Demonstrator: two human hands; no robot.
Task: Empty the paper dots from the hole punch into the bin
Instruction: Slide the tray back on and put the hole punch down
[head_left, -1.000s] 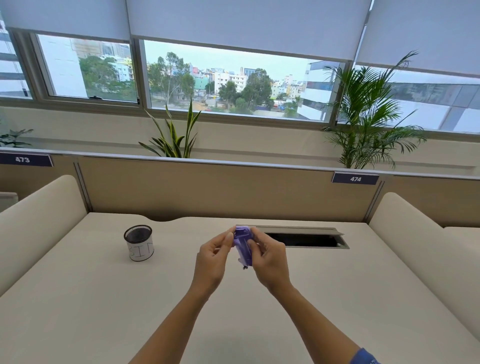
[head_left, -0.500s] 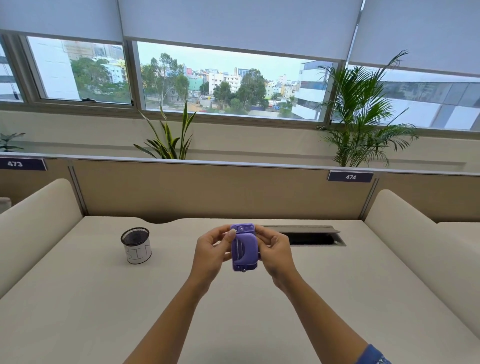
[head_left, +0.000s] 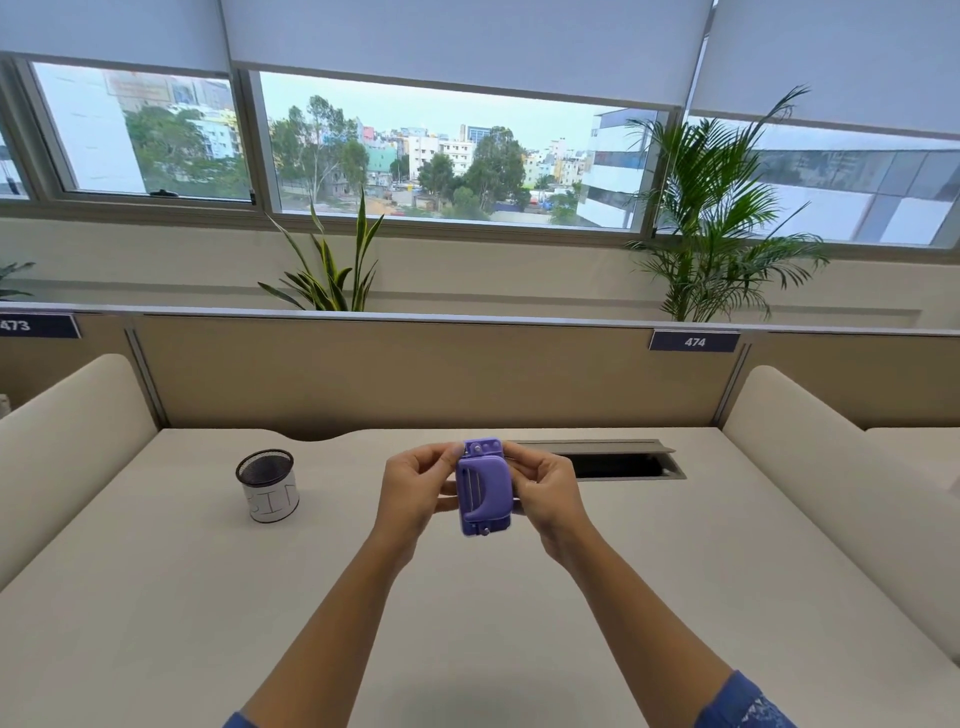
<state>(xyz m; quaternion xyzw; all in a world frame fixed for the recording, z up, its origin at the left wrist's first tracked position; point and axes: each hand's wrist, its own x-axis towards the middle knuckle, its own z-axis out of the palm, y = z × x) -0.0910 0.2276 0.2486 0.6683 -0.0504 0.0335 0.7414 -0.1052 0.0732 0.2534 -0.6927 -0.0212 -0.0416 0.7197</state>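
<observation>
A small purple hole punch (head_left: 484, 487) is held upright above the middle of the desk, its broad face turned toward me. My left hand (head_left: 415, 491) grips its left side with thumb and fingers. My right hand (head_left: 545, 493) grips its right side the same way. The bin (head_left: 267, 486), a small black mesh cup with a white paper band, stands on the desk well to the left of my hands.
The beige desk (head_left: 519, 613) is bounded by low padded dividers left (head_left: 67, 441) and right (head_left: 831, 467) and a partition behind. An open cable slot (head_left: 618, 462) lies in the desk just behind my right hand. Potted plants stand beyond the partition.
The hole punch has been turned from edge-on to face me, and both hands have shifted their grip to its sides. The bin has not moved.
</observation>
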